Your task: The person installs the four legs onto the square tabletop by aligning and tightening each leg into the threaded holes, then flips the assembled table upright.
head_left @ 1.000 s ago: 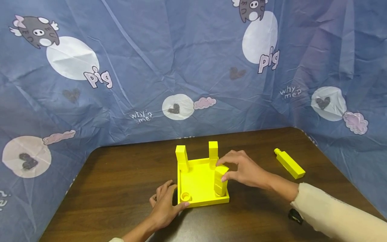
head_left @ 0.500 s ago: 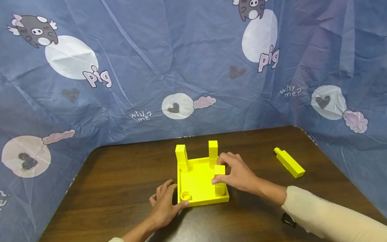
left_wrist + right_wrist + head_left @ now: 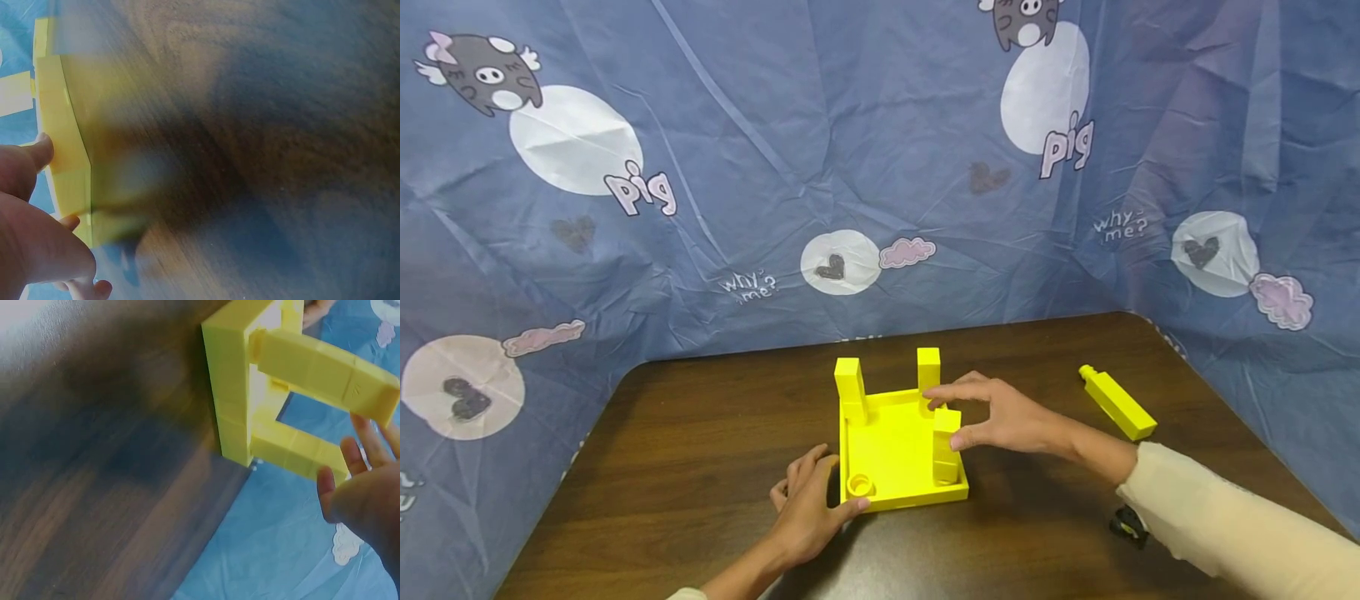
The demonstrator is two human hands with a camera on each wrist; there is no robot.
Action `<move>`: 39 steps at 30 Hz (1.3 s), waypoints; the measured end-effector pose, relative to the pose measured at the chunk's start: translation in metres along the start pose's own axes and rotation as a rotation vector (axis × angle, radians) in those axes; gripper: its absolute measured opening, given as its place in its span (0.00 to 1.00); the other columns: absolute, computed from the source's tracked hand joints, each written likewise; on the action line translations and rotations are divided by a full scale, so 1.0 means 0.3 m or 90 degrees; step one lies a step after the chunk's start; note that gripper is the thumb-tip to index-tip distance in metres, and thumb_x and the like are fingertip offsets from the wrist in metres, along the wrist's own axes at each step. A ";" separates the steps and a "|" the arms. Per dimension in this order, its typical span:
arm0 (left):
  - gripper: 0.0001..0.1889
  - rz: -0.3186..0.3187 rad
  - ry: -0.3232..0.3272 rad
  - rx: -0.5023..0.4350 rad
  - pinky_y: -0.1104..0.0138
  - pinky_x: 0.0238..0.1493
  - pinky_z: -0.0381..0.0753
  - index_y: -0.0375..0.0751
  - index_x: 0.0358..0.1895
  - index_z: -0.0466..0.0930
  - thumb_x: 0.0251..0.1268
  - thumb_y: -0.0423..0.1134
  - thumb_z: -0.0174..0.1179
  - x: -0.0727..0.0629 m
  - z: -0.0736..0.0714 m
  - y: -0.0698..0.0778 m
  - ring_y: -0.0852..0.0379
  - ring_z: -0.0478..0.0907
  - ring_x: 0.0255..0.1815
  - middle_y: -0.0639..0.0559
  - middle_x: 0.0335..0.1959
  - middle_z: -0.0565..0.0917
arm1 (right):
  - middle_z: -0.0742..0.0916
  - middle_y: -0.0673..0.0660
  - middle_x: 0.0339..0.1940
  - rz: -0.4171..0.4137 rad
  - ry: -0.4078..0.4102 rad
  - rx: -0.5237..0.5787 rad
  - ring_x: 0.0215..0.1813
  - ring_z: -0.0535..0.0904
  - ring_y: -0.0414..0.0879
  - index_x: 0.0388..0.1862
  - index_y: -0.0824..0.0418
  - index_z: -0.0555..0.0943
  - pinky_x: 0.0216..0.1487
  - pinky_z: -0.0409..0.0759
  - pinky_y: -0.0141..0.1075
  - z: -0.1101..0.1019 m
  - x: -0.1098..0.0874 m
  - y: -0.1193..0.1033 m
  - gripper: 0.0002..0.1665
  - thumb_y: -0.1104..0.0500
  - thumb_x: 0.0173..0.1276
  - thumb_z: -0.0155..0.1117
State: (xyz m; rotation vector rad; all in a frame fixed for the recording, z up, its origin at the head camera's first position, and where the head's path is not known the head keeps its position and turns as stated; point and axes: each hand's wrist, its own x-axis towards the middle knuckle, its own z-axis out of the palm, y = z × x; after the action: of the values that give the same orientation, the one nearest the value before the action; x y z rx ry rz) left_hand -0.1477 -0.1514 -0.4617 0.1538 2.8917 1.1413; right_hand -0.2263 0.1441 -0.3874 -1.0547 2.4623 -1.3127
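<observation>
A yellow square plastic tabletop (image 3: 887,454) with raised edges lies upside down on the wooden table. Two square legs, the back left leg (image 3: 850,387) and the back right leg (image 3: 928,371), stand upright in its corners. At the front right corner stands another leg (image 3: 946,446); my right hand (image 3: 1015,417) is beside its upper end, thumb against or very near it, index finger stretched out behind. The front left corner shows a bare round socket (image 3: 861,486). My left hand (image 3: 808,512) holds that corner, thumb on the front edge and fingers along the left side.
A loose yellow leg (image 3: 1117,403) with a threaded end lies to the right on the wooden table (image 3: 722,425). A small black object (image 3: 1127,527) is partly hidden by the right sleeve. A blue printed cloth (image 3: 760,167) hangs behind the table.
My right hand closed around the front right leg, then its fingers spread and drew back rightward. That leg has turned from angled to square with the edges. My left hand has stayed put.
</observation>
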 end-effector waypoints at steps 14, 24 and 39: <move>0.33 -0.002 0.002 0.006 0.37 0.57 0.41 0.38 0.59 0.72 0.54 0.52 0.70 0.002 -0.002 0.007 0.38 0.51 0.70 0.37 0.71 0.60 | 0.76 0.48 0.31 0.039 0.131 -0.053 0.40 0.72 0.46 0.30 0.51 0.72 0.45 0.70 0.42 0.051 -0.004 -0.002 0.27 0.51 0.41 0.84; 0.33 -0.004 -0.002 0.006 0.37 0.57 0.41 0.38 0.60 0.72 0.55 0.52 0.69 0.005 -0.003 0.004 0.38 0.50 0.70 0.37 0.71 0.59 | 0.76 0.46 0.37 0.029 0.141 -0.078 0.46 0.70 0.47 0.37 0.50 0.73 0.49 0.64 0.47 0.080 -0.006 -0.004 0.24 0.49 0.48 0.80; 0.33 -0.005 0.000 0.007 0.38 0.57 0.42 0.37 0.60 0.72 0.55 0.52 0.69 -0.001 -0.002 0.004 0.38 0.51 0.70 0.37 0.71 0.60 | 0.84 0.48 0.55 -0.010 -0.081 0.061 0.60 0.72 0.50 0.59 0.52 0.80 0.59 0.65 0.55 -0.010 -0.013 0.021 0.25 0.57 0.62 0.70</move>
State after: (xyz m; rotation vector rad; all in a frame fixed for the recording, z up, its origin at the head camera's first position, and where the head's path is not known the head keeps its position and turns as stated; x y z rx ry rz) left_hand -0.1473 -0.1509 -0.4605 0.1432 2.8962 1.1234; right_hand -0.2280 0.1510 -0.3912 -1.1004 2.2812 -1.3097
